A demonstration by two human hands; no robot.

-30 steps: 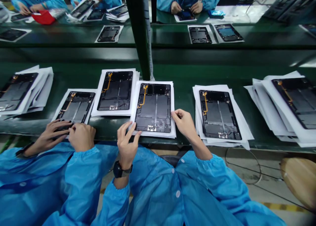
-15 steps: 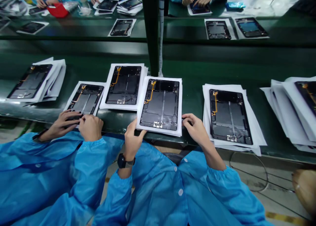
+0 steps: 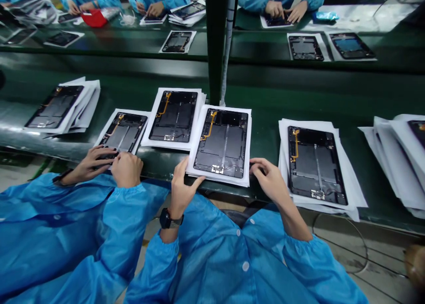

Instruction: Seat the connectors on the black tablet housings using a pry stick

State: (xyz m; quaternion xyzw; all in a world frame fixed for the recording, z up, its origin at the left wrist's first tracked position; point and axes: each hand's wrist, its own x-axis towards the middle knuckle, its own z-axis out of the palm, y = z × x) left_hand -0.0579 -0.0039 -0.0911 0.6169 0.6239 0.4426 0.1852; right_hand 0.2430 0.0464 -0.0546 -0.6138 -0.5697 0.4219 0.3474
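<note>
An opened tablet [image 3: 221, 144], with black inner parts and an orange flex cable, lies on a stack of white sheets [image 3: 248, 176] at the table's front edge. My left hand [image 3: 182, 189], with a dark watch at the wrist, holds the stack's near left corner. Its fingers are at the left side and its thumb lies along the front edge. By the stack's right side, my right hand [image 3: 267, 175] is closed, thumb and fingers curled together. Something small and dark shows at its fingertips, too hidden to name.
More opened tablets on white sheets lie left [image 3: 174, 115] and right [image 3: 317, 164], with another stack [image 3: 392, 162] at far right. A co-worker's hands [image 3: 113, 162] work on a tablet at my left. A green post [image 3: 215, 47] stands behind my stack. Several people sit opposite.
The view has shifted, so the table's contents appear farther right. Both my hands keep their places at the stack. Across the table, a person's hands have spread apart over a tablet.
</note>
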